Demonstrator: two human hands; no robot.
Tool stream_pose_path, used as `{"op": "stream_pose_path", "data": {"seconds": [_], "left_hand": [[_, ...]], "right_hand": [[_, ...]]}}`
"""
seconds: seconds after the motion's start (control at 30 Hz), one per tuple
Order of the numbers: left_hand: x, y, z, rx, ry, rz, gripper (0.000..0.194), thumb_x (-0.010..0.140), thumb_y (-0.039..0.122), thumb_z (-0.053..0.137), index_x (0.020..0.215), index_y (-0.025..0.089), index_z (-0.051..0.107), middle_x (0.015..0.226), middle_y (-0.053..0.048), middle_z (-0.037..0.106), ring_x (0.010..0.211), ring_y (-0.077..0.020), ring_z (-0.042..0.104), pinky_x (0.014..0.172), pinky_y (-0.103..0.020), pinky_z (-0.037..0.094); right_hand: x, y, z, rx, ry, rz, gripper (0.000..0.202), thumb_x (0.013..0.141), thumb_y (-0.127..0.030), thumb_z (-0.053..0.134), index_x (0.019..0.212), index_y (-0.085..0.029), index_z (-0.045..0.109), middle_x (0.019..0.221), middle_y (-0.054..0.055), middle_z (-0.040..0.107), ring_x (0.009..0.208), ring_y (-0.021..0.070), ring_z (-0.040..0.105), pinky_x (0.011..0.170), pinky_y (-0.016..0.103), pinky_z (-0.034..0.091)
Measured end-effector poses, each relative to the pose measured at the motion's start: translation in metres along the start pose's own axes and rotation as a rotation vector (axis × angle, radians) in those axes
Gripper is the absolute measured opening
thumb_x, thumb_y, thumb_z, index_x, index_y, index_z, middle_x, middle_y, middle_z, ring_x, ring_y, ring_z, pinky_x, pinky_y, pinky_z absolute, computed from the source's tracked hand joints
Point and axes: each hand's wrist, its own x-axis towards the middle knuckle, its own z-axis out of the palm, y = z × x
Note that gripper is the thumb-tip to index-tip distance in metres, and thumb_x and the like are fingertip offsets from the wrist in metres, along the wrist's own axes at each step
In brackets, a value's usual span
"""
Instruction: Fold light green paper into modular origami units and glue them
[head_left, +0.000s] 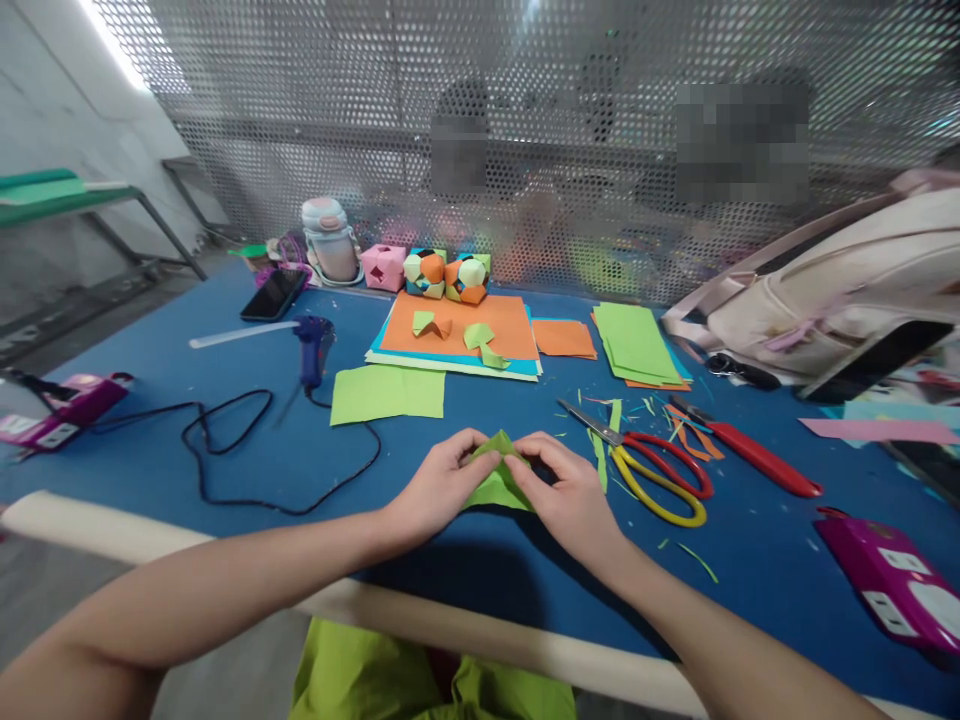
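Note:
A small folded green paper (501, 484) is held between both hands near the table's front edge, its top rising to a point. My left hand (444, 478) pinches its left side, thumb on the near face. On the other side my right hand (564, 488) grips it, thumb against the middle. Beyond the hands, orange sheets (480, 318) lie on a stack, with two folded pieces on top. Green sheets (386, 393) lie to the left. Scissors (660, 470) with red and yellow handles rest right of my right hand.
A glue gun (310, 350) with a looping black cord lies at left, near a phone (274, 294). Folded paper cubes (426, 273) and a bottle (330, 242) stand at the back. A red-handled cutter (765, 460), purple power strip (889, 580) and backpack (832, 270) are right.

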Motion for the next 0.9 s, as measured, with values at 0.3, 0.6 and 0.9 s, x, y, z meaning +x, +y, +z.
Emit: {"op": "stream_pose_path", "data": {"seconds": [0.3, 0.6, 0.9], "left_hand": [[0.0011, 0.0026, -0.0038, 0.024, 0.057, 0.118, 0.015, 0.078, 0.026, 0.055, 0.075, 0.013, 0.06, 0.072, 0.0, 0.055, 0.07, -0.0113, 0.049, 0.065, -0.022, 0.039], [0.0015, -0.0016, -0.0056, 0.034, 0.082, 0.157, 0.015, 0.079, 0.027, 0.055, 0.075, 0.014, 0.059, 0.072, 0.0, 0.055, 0.066, -0.0106, 0.049, 0.061, -0.021, 0.039], [0.0034, -0.0049, -0.0065, 0.1, 0.09, 0.201, 0.012, 0.079, 0.024, 0.054, 0.074, 0.014, 0.059, 0.072, -0.001, 0.056, 0.069, -0.0117, 0.05, 0.064, -0.023, 0.039]], "right_hand": [[-0.0001, 0.0039, -0.0009, -0.063, -0.037, -0.027, 0.009, 0.083, -0.02, 0.053, 0.077, -0.017, 0.06, 0.071, 0.001, 0.057, 0.064, 0.0124, 0.05, 0.061, 0.024, 0.041], [0.0022, 0.0027, -0.0039, -0.083, -0.114, 0.147, 0.018, 0.083, -0.027, 0.053, 0.068, -0.018, 0.058, 0.062, -0.002, 0.054, 0.058, 0.0114, 0.048, 0.056, 0.023, 0.038], [0.0035, 0.0008, -0.0049, -0.095, -0.183, 0.139, 0.014, 0.079, -0.029, 0.057, 0.082, -0.017, 0.064, 0.071, 0.001, 0.06, 0.065, 0.0138, 0.052, 0.061, 0.024, 0.04]]}}
